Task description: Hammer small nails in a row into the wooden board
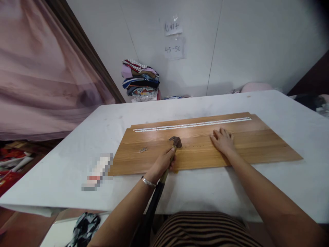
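My left hand point(164, 160) is closed around the handle of a claw hammer point(177, 141), close below its head. The hammer's dark rusty head is over the wooden board point(246, 144), and its black grip runs back toward my body. I cannot tell whether the head touches the wood. A row of small dark dots point(195, 146) runs across the board to the right of the head. My right hand point(223, 141) lies on the board beyond that row, fingers spread and holding nothing. Several nails point(143, 150) lie in a small pile left of the hammer.
Two white strips point(192, 125) run along the board's far part. A blurred-out oblong item point(99, 171) lies left of the board on the white-covered table point(77, 137). Folded clothes point(141, 80) are stacked behind the table, near the wall. A pink curtain point(46, 68) hangs at the left.
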`<state>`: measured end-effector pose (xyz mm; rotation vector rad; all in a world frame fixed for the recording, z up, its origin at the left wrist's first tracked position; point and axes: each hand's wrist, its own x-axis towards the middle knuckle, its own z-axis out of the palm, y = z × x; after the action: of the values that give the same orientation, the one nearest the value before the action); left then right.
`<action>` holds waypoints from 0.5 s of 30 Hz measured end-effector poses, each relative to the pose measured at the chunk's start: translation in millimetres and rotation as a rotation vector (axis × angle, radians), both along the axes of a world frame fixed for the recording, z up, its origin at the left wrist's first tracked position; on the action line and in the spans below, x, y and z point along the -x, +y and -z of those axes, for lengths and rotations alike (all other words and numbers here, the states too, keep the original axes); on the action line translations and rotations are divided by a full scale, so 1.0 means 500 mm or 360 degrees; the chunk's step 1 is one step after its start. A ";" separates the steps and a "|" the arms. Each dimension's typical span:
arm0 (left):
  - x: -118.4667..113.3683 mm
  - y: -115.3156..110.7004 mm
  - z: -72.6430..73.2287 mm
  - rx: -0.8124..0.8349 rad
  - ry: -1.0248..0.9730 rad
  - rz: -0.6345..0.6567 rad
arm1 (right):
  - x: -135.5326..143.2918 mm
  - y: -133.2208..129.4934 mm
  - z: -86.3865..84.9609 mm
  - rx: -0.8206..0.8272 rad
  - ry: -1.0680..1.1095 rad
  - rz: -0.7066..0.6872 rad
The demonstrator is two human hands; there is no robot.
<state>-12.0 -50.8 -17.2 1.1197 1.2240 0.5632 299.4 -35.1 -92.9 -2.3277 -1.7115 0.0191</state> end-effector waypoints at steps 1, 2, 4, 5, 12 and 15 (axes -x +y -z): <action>0.000 0.000 0.000 -0.0003 -0.0007 0.0004 | 0.000 0.000 0.000 0.0002 -0.0004 0.0000; 0.000 0.000 -0.001 -0.0005 -0.0015 0.0009 | 0.000 0.000 0.000 0.0004 -0.0008 0.0000; -0.001 0.001 0.001 -0.0007 -0.0023 0.0010 | -0.001 0.000 0.000 0.0007 -0.0014 0.0001; -0.001 0.001 0.002 -0.0009 -0.0024 0.0006 | -0.001 0.000 0.000 0.0007 -0.0017 0.0000; 0.002 0.001 0.008 0.0008 -0.0015 0.0022 | -0.003 0.001 0.004 0.0009 -0.0034 -0.0003; 0.002 0.002 0.006 0.0004 -0.0033 0.0024 | -0.005 0.002 0.007 0.0004 -0.0035 -0.0005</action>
<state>-13.1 -49.8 -20.3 1.1176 1.1971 0.5603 301.8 -33.9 -96.4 -2.3354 -1.7264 -0.0036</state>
